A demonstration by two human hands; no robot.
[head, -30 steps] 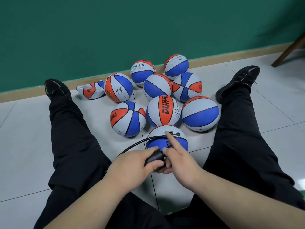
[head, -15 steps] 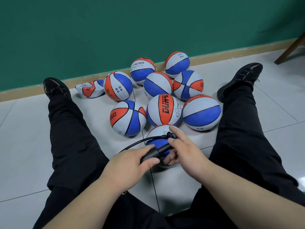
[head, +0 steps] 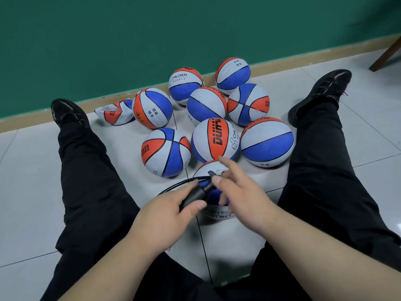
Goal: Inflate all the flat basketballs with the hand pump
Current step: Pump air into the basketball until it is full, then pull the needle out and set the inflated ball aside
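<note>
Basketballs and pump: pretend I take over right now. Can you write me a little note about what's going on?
Left hand grips the black pump.
Right hand is open, fingers spread above the pump's tip.
The pump points at the nearest ball, on the floor between the legs.
Done: eight balls beyond it look round and full.
Left: the nearest ball, whose fill I cannot judge under the hands, and the crumpled flat ball by the wall near the left shoe.
</note>
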